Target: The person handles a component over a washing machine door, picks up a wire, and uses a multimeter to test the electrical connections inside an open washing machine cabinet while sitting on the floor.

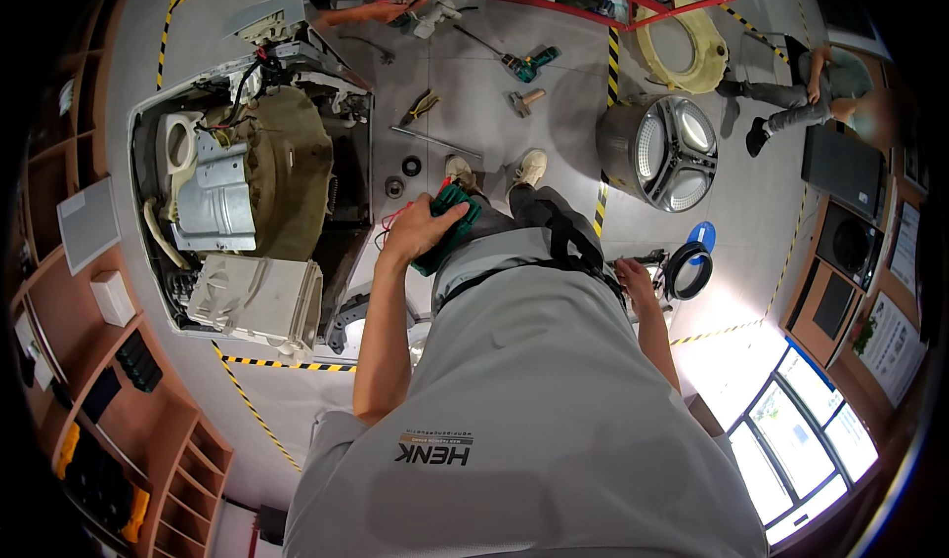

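Note:
My left hand (420, 230) is closed round a dark-green multimeter (450, 224), held in front of my left thigh. Thin red leads (388, 224) hang beside that hand. At my right hip, my right hand (638, 283) has its fingers curled. Whatever they hold, if anything, is too small to make out. A dark metal piece (650, 257) shows just past its fingertips; I cannot tell whether they touch. To my left lies an opened washing machine (129, 202) with its yellowed tub (292, 172) and a grey metal plate (215, 197) exposed.
Pliers (423, 105), a metal rod (435, 141), a hammer (525, 101) and a green drill (532, 64) lie ahead. A steel drum (618, 148), cream ring (717, 59) and black gasket (674, 279) are rightward. Another person's hand (388, 9) works ahead; a person (791, 108) sits right.

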A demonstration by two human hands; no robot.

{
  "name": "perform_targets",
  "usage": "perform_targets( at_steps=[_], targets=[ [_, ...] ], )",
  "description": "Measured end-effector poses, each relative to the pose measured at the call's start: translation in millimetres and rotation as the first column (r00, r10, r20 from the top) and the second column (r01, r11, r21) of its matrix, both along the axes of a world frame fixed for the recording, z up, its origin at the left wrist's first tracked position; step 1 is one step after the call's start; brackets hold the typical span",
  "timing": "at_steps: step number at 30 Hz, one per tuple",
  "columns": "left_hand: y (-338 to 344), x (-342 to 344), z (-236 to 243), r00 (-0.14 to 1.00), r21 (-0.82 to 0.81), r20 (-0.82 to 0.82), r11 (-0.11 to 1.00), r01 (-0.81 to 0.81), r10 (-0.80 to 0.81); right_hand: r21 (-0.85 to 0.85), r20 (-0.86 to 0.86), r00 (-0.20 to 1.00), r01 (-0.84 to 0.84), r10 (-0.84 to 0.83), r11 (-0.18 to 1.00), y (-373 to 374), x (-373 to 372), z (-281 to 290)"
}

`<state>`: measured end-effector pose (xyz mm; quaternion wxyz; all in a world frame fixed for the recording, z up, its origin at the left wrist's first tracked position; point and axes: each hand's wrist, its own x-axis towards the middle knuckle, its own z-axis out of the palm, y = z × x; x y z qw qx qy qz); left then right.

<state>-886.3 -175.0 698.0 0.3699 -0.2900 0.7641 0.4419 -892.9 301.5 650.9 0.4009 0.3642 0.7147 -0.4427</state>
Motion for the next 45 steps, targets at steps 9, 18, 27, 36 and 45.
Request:
perform_targets(
  at_steps=[9, 18, 27, 36, 45],
  targets=[
    [0.5, 1.4, -9.9, 1.0, 0.014, -0.021, 1.0, 0.01, -0.01, 0.002, -0.006, 1.0, 0.024, -0.024, 1.0, 1.9, 1.5, -2.1],
    [2.8, -2.8, -5.2, 1.0, 0.009, -0.003, 1.0, 0.014, -0.014, 0.014, -0.004, 1.0, -0.007, 0.007, 1.0, 11.5, -0.2, -4.4],
    [2.9, -1.0, -9.4, 1.0, 0.021, -0.005, 1.0, 0.021, -0.021, 0.015, -0.011, 1.0, -0.025, 0.025, 1.0, 10.8, -2.1, 0.2],
    [5.0, -3.7, -2.8, 1.0, 0.01, 0.006, 1.0, 0.024, -0.024, 0.021, -0.002, 1.0, 0.003, -0.003, 1.0, 10.5, -1.2, -2.1],
    [6.9, -4.1, -3.3, 1.0, 0.014, 0.006, 1.0, 0.027, -0.027, 0.013, -0.008, 1.0, -0.022, 0.022, 1.0, 15.2, 0.5, -3.1]
  ],
)
